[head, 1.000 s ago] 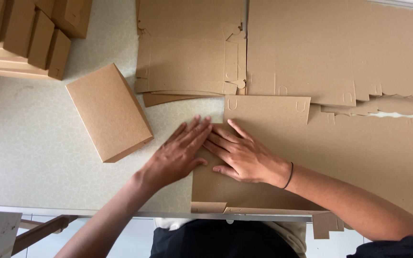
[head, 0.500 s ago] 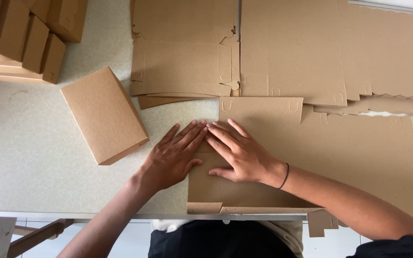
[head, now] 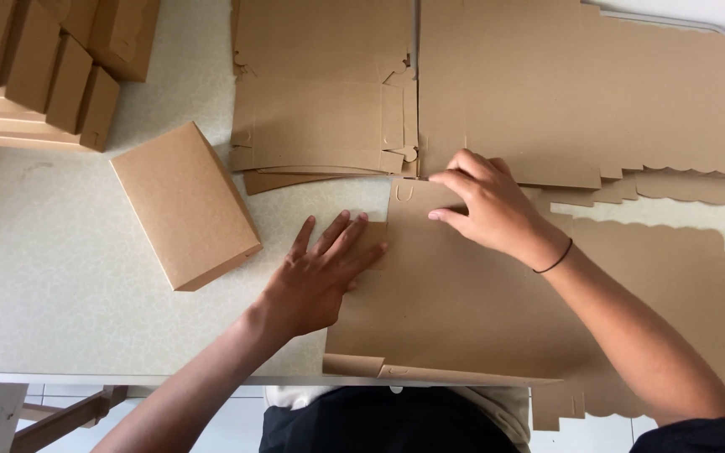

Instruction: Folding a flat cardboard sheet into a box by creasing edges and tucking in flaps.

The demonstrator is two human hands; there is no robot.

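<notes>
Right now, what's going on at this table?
A person is working a flat cardboard blank on a table. The left hand lies flat, palm down, on the blank's left edge; the right hand presses its fingers near the top edge. A closed box sits to the left, with more boxes stacked in the far left corner. A stack of flat blanks and large sheets lie beyond the hands.

Open tabletop: bare speckled pale table (head: 69, 319) left of the left hand (head: 316, 281).
Left obstacle: closed brown cardboard box (head: 185, 205), just beside that gap.
Far-left corner: stacked brown folded boxes (head: 39, 71).
Ahead: flat brown cardboard sheets (head: 329, 101) cover the far side.
</notes>
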